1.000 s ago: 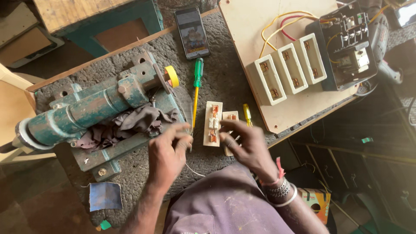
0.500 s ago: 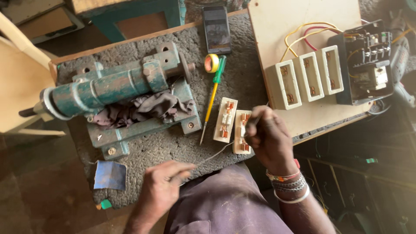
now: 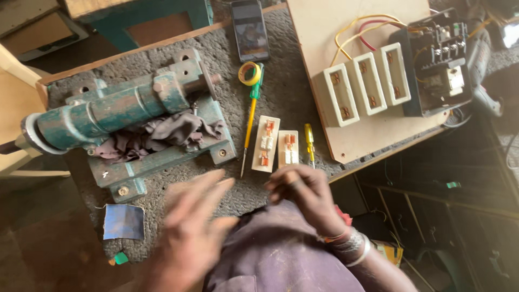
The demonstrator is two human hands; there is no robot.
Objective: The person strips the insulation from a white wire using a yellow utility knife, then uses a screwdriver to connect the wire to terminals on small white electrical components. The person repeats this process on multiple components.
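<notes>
Right hand's grip (image 3: 303, 189) pinches just below switch plates (image 3: 277, 145).

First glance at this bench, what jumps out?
The big teal bench vise dominates the upper left, with a dark rag bunched on its base. At the upper right, a pale wooden board carries three white rectangular housings and a black terminal unit trailing yellow and red wires. Low in the middle, the blurred left hand and the right hand work just below two small white switch parts.
</notes>
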